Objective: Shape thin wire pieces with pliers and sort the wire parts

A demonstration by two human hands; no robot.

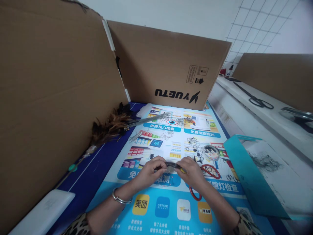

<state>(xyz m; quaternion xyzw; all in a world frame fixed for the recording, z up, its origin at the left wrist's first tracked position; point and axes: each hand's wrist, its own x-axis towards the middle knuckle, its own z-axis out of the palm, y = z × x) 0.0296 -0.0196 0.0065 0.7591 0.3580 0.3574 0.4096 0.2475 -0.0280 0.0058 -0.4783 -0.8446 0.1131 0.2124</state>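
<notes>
A: Item one, the hands?
B: Right hand point(192, 171), lower centre of the frame, closed around the yellow-handled end of a dark tool, apparently pliers point(174, 165). Left hand point(154, 169), just beside it, thumb and fingers drawn together at the dark end; whether they grip the tool itself or some small piece, I cannot tell.

A: Position of the pliers?
B: Between the two hands, above the printed mat point(114, 186). Both ends are covered by fingers.

A: Next, near the right hand?
B: Scissors point(210, 172), red handles, partly hidden by the right hand and forearm. One round tin point(211, 152) with a cartoon face. Small rings point(194, 148), dark and wiry, too fine to count.

A: Left of centre?
B: Feathers point(110, 125), brown and black, one bunch; thin wires point(146, 120) beside it, their far ends lost against the print. White slab point(46, 209), lower left, cut off by the edge.

A: Right side?
B: Teal box point(254, 182) holding a wire tangle point(265, 162), strands blurred together. Black shears point(260, 102) on the white ledge point(234, 88). A metal object point(297, 113) at the right edge, cut off, kind unclear.
</notes>
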